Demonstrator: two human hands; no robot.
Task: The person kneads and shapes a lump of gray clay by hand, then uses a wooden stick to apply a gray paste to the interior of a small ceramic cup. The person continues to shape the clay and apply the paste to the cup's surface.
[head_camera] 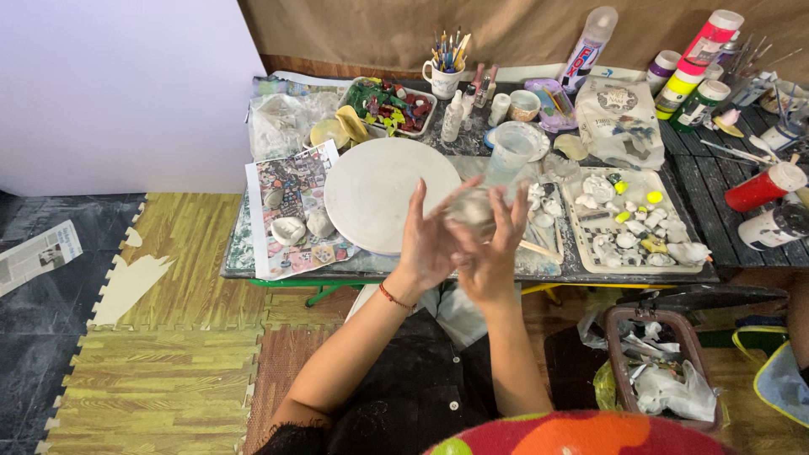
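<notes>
**Two hands cupped around a lump of pale clay over a crowded craft table**

The low dark work table [472, 271] fills the space ahead of the hands, its near edge just under the wrists, so everything on it lies within an arm's stretch. Directly beyond the left hand sits the large round white board [379, 190], flat and bare, the one open surface close enough to set work down on. Beyond the right hand and a little outward lies the rectangular white tray [590, 257] of small pale shaped pieces, some dabbed yellow, laid apart from one another, likely so they neither stick nor smudge. Farther out on that side stand tall paint bottles with coloured caps [687, 84], upright and well apart from the hands. Straight ahead, past the round board, a white mug of brushes [443, 76] holds its brushes bristle-up. Just in front of the fingertips stands a clear plastic cup [510, 152].

The left hand [425, 244] and right hand [493, 253] are raised above the table edge, palms turned toward each other and fingers loosely curled, pressing between them a small greyish-white lump of clay [470, 209]. The lump rests between the fingertips and upper palms, held clear of the table, seemingly so both hands can shape it at once. A thin red cord bracelet [394, 297] circles the left wrist.
</notes>
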